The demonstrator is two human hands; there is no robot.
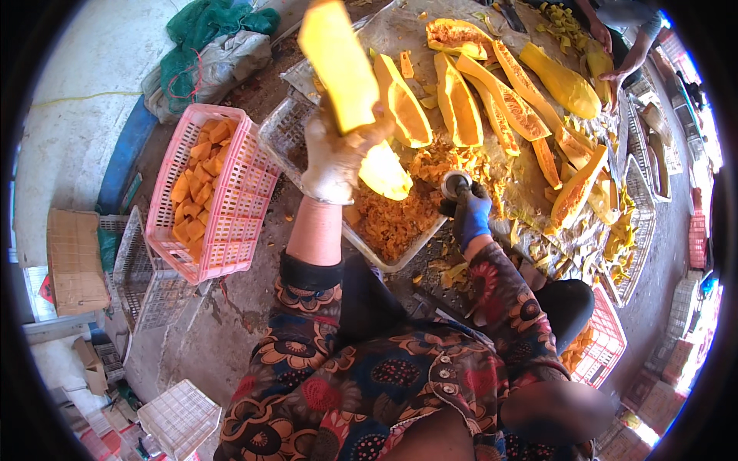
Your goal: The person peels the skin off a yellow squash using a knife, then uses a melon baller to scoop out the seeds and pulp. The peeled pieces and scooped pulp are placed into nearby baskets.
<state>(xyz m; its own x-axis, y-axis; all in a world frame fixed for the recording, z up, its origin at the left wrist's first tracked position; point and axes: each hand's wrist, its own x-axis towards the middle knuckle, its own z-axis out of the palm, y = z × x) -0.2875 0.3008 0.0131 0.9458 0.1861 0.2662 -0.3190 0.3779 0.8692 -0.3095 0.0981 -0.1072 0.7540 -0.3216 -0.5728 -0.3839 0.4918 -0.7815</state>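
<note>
My left hand (334,152), in a white glove, grips a long piece of peeled yellow squash (337,63) raised above the work surface. Below that hand shows another bright yellow squash surface (385,173); I cannot tell whether it belongs to the same piece. In a blue and black glove, my right hand (474,213) holds a round, metal-rimmed scoop or ring tool (456,181). The tool is over the edge of a heap of orange squash pulp and seeds (392,225) in a shallow tray (398,262). Hollowed squash halves (459,104) lie beyond it.
At left stands a pink plastic crate (230,213) of orange squash chunks (199,184). Another pink crate (605,346) is at lower right. Peelings (620,245) lie at right. A co-worker's hands (617,75) are on a squash at upper right. A cardboard box (78,262) stands far left.
</note>
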